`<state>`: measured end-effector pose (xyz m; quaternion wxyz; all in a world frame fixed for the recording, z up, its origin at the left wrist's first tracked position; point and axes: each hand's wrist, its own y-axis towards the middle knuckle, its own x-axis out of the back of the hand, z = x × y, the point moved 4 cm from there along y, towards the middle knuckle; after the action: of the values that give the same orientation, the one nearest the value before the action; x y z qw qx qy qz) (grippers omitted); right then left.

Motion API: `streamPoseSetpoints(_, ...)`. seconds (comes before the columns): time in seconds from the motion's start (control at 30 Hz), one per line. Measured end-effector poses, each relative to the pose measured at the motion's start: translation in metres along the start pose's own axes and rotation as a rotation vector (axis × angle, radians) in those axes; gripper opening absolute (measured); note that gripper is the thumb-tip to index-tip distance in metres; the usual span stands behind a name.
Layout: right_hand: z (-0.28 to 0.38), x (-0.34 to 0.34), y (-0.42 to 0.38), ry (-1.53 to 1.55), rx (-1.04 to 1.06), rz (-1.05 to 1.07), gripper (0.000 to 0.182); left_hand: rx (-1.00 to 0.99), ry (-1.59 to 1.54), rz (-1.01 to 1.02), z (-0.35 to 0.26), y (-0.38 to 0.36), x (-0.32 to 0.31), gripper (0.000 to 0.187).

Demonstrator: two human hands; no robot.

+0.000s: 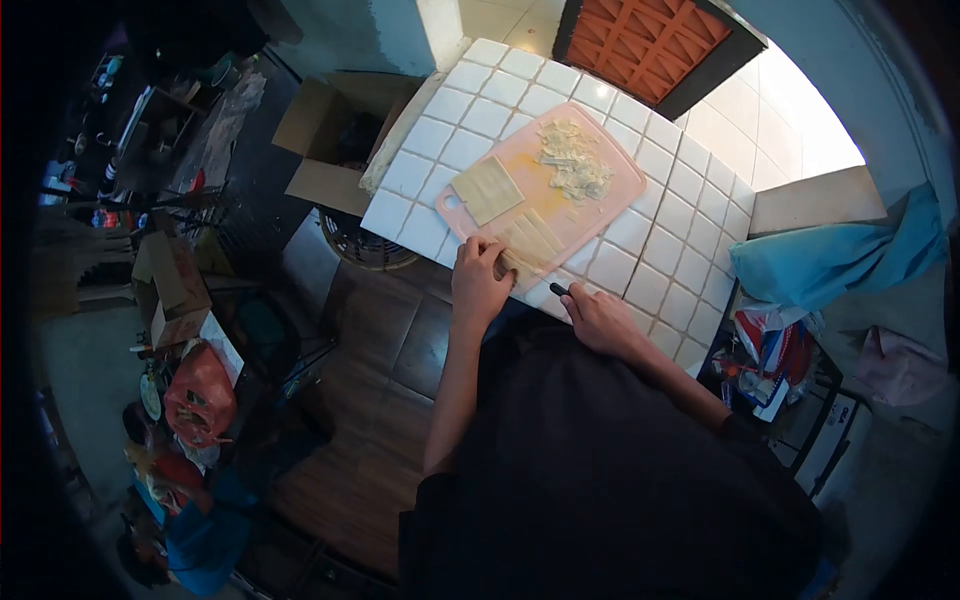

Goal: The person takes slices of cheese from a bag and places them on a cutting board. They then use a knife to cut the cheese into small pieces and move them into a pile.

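A pink cutting board [612, 225] lies at an angle on a white tiled counter. Its handle end carries a stack of square, pale yellow dough sheets [488, 190]. Closer to me are similar sheets cut into strips [532, 240]. My left hand [482, 278] presses curled fingers onto the near end of these strips. My right hand [602, 320] is closed around the black handle of a knife [560, 289], whose blade is hard to make out beside the board's near edge. Toward the far end sits a loose heap of shredded pale strips [575, 165].
The tiled counter [640, 275] ends close to my body. An open cardboard box [325, 150] stands left of it, above a round fan-like grille [365, 240]. Blue cloth [830, 255] hangs at the right. A red plastic bag [200, 395] lies at the lower left.
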<state>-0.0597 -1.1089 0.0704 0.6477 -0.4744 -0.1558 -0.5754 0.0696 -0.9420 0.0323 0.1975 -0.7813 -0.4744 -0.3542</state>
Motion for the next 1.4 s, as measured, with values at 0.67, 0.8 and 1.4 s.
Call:
streamPoseSetpoints(0.67, -0.061, 0.002, -0.025, -0.133, -0.029, 0.141, 0.037, -0.010, -0.033, -0.145, -0.001, -0.009, -0.021, 0.026)
streamPoseSetpoints(0.8, -0.067, 0.015, -0.040, -0.171, -0.079, 0.148, 0.036, -0.007, -0.045, -0.134, -0.001, -0.009, -0.021, 0.026)
streamPoseSetpoints(1.4, -0.137, 0.026, -0.024, 0.665, -0.061, 0.156, 0.043, 0.008, -0.126, -0.130, 0.004, -0.012, -0.018, 0.043)
